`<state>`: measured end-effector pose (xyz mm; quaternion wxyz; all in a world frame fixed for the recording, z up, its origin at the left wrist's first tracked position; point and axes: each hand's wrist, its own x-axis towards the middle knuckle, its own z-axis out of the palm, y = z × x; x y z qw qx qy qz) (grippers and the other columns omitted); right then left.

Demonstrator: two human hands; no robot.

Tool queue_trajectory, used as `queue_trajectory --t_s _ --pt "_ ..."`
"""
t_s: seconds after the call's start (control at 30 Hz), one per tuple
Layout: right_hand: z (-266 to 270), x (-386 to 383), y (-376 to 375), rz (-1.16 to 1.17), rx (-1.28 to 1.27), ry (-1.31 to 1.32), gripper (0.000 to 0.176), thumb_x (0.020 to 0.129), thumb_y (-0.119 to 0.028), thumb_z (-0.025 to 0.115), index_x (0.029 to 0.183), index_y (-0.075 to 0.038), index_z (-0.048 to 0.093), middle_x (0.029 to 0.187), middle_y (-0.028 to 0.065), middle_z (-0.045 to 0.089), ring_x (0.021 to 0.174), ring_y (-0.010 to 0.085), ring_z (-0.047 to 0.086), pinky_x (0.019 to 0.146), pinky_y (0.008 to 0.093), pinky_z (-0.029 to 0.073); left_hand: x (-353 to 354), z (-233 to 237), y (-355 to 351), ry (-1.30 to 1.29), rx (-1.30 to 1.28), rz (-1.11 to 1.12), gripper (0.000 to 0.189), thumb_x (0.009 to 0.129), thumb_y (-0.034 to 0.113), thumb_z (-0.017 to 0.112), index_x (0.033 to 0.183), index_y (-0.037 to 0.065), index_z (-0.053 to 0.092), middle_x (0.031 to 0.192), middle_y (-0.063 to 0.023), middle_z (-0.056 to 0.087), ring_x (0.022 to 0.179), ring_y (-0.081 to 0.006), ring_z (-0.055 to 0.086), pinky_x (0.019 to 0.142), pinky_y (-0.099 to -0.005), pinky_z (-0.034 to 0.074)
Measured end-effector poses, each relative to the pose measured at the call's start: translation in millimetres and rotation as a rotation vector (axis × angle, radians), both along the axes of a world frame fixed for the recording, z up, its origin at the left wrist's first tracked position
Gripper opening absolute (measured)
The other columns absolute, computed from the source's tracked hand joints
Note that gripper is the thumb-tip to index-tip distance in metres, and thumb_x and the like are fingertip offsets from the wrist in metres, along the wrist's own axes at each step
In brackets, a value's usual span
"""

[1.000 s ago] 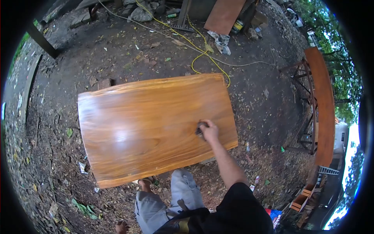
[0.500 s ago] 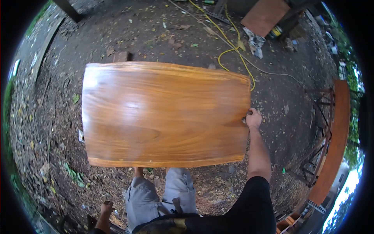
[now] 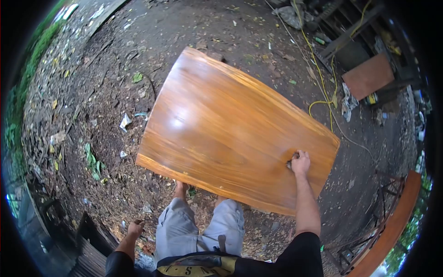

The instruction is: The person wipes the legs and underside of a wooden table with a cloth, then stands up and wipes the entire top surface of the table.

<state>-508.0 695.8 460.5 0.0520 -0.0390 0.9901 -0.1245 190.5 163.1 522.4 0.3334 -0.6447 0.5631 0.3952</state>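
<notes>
A glossy brown wooden slab (image 3: 230, 129) with pale, uneven long edges lies in front of me, its surface reflecting light at the left. Over its right part is my right hand (image 3: 301, 162), fingers curled round a small dark wad that touches the wood. My left hand (image 3: 135, 228) hangs low at the left, off the slab, with its fingers curled; whether it holds anything is too small to tell.
Yellow and pale cords (image 3: 330, 102) run over the dirt at the upper right, near a reddish board (image 3: 368, 77). A long brown plank (image 3: 392, 226) rests on a metal frame at the right. Leaf litter (image 3: 60, 138) covers the ground at left.
The view has turned, so the slab now appears tilted. My right hand has moved from the slab's right edge inward onto its surface with the wad.
</notes>
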Motion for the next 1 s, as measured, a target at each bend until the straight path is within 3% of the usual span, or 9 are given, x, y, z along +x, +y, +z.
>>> queue_trajectory --t_s 0.17,0.3,0.4,0.43,0.57,0.67,0.83,0.97,1.0 --pt "-8 22 -126 0.114 -0.041 -0.016 0.018 0.078 -0.011 0.067 0.095 -0.008 0.072 0.096 0.0170 0.066 0.091 0.0364 0.065 0.081 0.0448 0.054 42 12 -6 -0.012 -0.045 0.194 0.040 0.089 0.024 0.069 0.114 -0.006 0.065 0.094 -0.0140 0.073 0.074 -0.0240 0.073 0.065 -0.0344 0.058" --pt "-22 40 -233 0.188 -0.137 -0.001 0.016 0.078 -0.011 0.066 0.092 -0.008 0.072 0.095 0.0173 0.066 0.089 0.0373 0.066 0.079 0.0457 0.054 96 5 -24 -0.125 -0.001 0.147 0.039 0.089 0.024 0.071 0.116 -0.004 0.066 0.099 -0.0151 0.073 0.084 -0.0232 0.072 0.069 -0.0343 0.058" --pt "-27 55 -320 0.211 -0.168 -0.003 0.016 0.081 -0.012 0.065 0.094 -0.008 0.072 0.100 0.0187 0.065 0.089 0.0381 0.065 0.078 0.0468 0.054 128 3 -32 -0.062 -0.010 0.226 0.033 0.090 0.022 0.070 0.112 -0.003 0.067 0.097 -0.0132 0.072 0.081 -0.0214 0.070 0.068 -0.0338 0.058" --pt "-28 60 -351 0.192 -0.154 -0.016 0.015 0.081 -0.013 0.065 0.093 -0.008 0.072 0.099 0.0189 0.065 0.089 0.0379 0.065 0.078 0.0469 0.054 127 8 -31 0.057 -0.029 0.422 0.026 0.090 0.019 0.069 0.105 -0.002 0.067 0.089 -0.0100 0.070 0.075 -0.0202 0.068 0.065 -0.0341 0.057" --pt "-36 76 -469 0.115 -0.134 -0.006 0.013 0.079 -0.014 0.065 0.088 -0.008 0.072 0.093 0.0199 0.066 0.087 0.0374 0.066 0.077 0.0474 0.054 151 12 -47 -0.026 -0.028 0.363 0.023 0.092 0.016 0.067 0.104 -0.003 0.065 0.085 -0.0090 0.067 0.072 -0.0202 0.066 0.061 -0.0349 0.057" --pt "-38 83 -553 0.055 -0.120 -0.036 0.016 0.078 -0.013 0.064 0.091 -0.006 0.071 0.098 0.0207 0.064 0.088 0.0377 0.066 0.078 0.0479 0.054 176 2 -55 0.013 0.015 0.590 0.024 0.092 0.015 0.066 0.107 -0.004 0.065 0.089 -0.0102 0.067 0.074 -0.0203 0.067 0.061 -0.0344 0.057" --pt "-30 79 -664 -0.094 -0.114 -0.084 0.023 0.081 -0.015 0.061 0.100 -0.005 0.070 0.102 0.0210 0.064 0.091 0.0367 0.067 0.082 0.0470 0.054 195 -2 -74 0.059 0.033 0.595 0.022 0.095 0.013 0.062 0.110 -0.004 0.064 0.096 -0.0133 0.069 0.075 -0.0239 0.069 0.058 -0.0362 0.056" --pt "-32 66 -727 -0.218 -0.161 -0.109 0.026 0.081 -0.016 0.061 0.103 -0.006 0.071 0.105 0.0212 0.066 0.096 0.0356 0.068 0.087 0.0460 0.054 197 -3 -94 -0.025 0.055 0.627 0.023 0.097 0.016 0.062 0.112 -0.001 0.061 0.087 -0.0105 0.069 0.062 -0.0232 0.068 0.052 -0.0343 0.051" --pt "-40 54 -740 -0.261 -0.275 -0.272 0.027 0.081 -0.016 0.061 0.104 -0.007 0.071 0.106 0.0207 0.068 0.098 0.0347 0.068 0.088 0.0446 0.054 201 -1 -99 -0.019 0.052 0.619 0.023 0.097 0.016 0.062 0.112 -0.001 0.061 0.087 -0.0106 0.069 0.062 -0.0234 0.068 0.051 -0.0345 0.051"
